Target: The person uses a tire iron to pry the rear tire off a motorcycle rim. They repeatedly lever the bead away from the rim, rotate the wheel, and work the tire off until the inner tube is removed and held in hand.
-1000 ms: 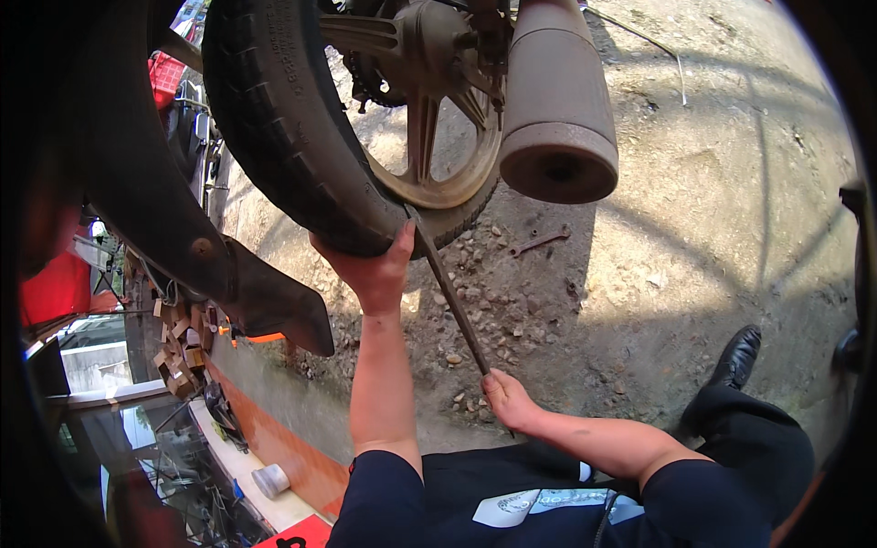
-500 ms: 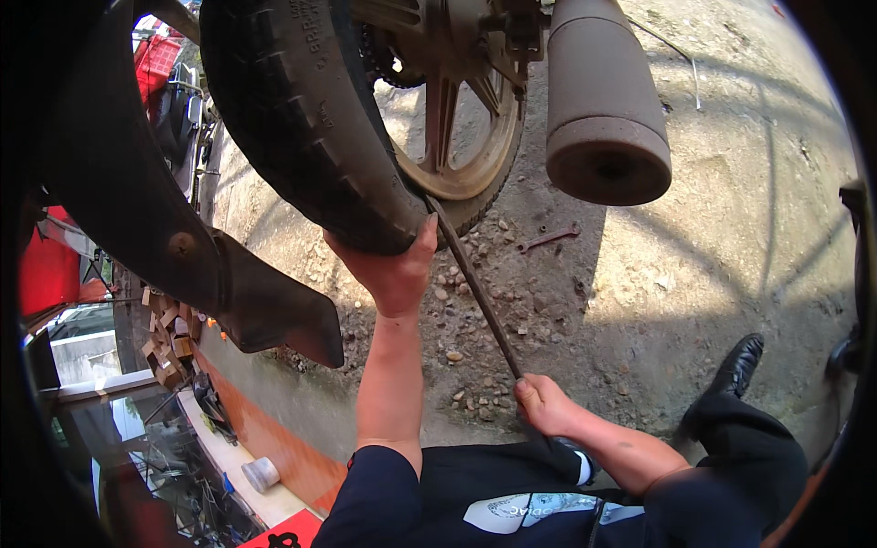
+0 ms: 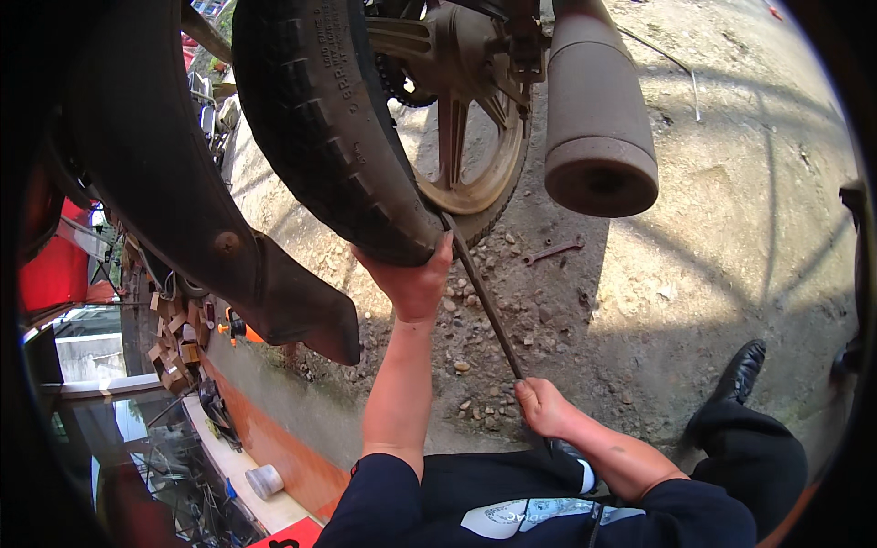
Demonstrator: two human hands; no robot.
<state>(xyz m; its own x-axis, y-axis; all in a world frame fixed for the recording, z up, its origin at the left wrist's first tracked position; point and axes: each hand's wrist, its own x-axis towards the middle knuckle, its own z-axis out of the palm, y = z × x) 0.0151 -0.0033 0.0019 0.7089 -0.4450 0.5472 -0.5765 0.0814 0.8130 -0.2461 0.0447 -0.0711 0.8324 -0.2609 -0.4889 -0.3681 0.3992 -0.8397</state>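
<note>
A worn black motorcycle tire [image 3: 315,137] hangs partly off its dusty spoked alloy rim [image 3: 461,194]. My left hand [image 3: 416,281] is wrapped round the tire's lower edge, its fingers hidden behind the tread and the thumb near the rim. Closed on the lower end of a long dark tire lever [image 3: 489,306] is my right hand [image 3: 545,408]. The lever slants up and left, its far tip tucked between tire and rim beside my left thumb.
A grey exhaust muffler [image 3: 603,128] hangs right of the wheel, and a black mudguard [image 3: 174,183] curves down on the left. On the gravelly ground lies a reddish wrench [image 3: 554,252]. Cardboard pieces [image 3: 178,338] and a white cup-like container [image 3: 265,480] stand at left.
Wheel, mudguard and left hand appear slightly farther right and lower in the picture, as the view has shifted. Both hands keep their holds, and the lever looks a little steeper.
</note>
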